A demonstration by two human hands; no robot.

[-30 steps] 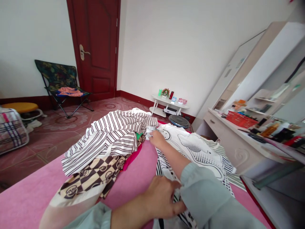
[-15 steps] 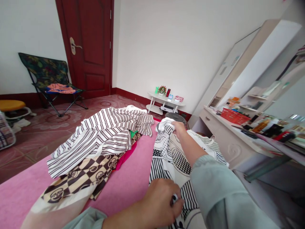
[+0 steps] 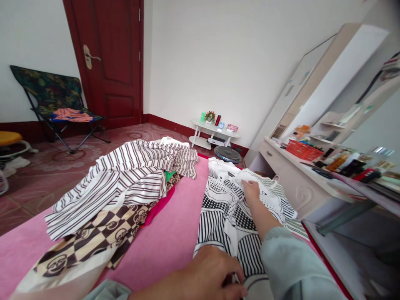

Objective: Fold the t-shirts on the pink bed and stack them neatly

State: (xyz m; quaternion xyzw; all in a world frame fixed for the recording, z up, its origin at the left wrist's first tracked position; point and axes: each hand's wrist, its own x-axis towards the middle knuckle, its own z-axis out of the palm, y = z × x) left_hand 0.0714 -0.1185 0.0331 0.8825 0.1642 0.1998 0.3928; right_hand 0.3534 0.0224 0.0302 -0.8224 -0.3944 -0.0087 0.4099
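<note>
A white garment with black stripes and dots (image 3: 212, 223) lies spread along the right side of the pink bed cover (image 3: 175, 225). At its near end, my left hand (image 3: 215, 268) is closed, with a bit of the cloth showing between curled fingers. Further up, my right hand (image 3: 251, 192) pinches white cloth near the garment's upper right part, and folds run from there across the fabric. Its fingertips are partly hidden. Beyond that hand, another light striped piece (image 3: 286, 204) lies along the bed's right edge.
To the left are a brown-striped white garment (image 3: 125, 175) and a brown-and-cream checked cloth (image 3: 115, 229). A dressing table (image 3: 300, 191) with a red basket (image 3: 304, 150) stands close on the right. Beyond the bed are a low white table (image 3: 203, 127) and a round dark lid (image 3: 228, 154).
My right hand has moved right and nearer, and the garment's bunched upper end now lies flatter and wider. My left hand stays closed near the bottom. The view has shifted slightly right.
</note>
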